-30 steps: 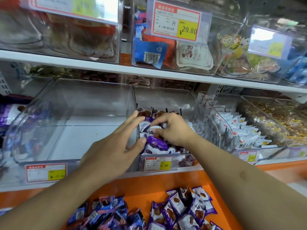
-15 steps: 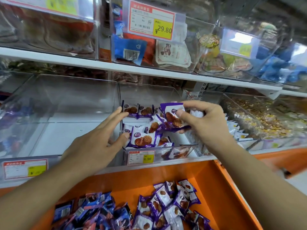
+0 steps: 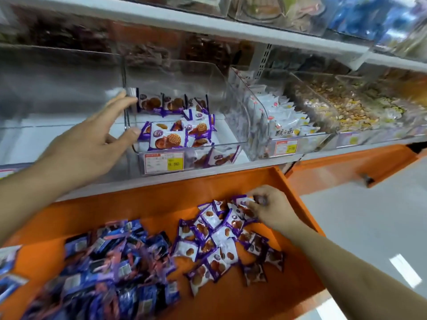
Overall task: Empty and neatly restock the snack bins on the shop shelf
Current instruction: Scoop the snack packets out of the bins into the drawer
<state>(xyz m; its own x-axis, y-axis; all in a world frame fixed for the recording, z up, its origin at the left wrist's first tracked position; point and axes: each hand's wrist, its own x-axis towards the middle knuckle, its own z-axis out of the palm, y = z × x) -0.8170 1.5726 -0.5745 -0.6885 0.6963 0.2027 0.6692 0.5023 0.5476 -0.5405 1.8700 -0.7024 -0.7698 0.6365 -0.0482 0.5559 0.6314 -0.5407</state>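
Observation:
A clear snack bin (image 3: 233, 147) on the middle shelf holds a thin layer of purple biscuit packets (image 3: 168, 137). My left hand (image 3: 92, 148) is spread against the bin's left wall, thumb at its front corner, and holds nothing. Below the shelf, an orange drawer (image 3: 143, 204) stands pulled out. A loose pile of the same purple packets (image 3: 215, 241) lies in it. My right hand (image 3: 270, 209) is down at the pile's far edge, its fingers pinched on one purple packet (image 3: 245, 200).
Blurred blue packets (image 3: 111, 269) fill the drawer's left half. An empty clear bin (image 3: 57, 112) stands left of the biscuit bin. To the right are a bin of white packets (image 3: 282, 116) and one of mixed sweets (image 3: 335, 107). A shut orange drawer (image 3: 346, 167) sits at right.
My right hand lifted a purple packet out of the bin and carried it down into the orange drawer. My left hand stayed at the bin's left wall. The view tilted downward.

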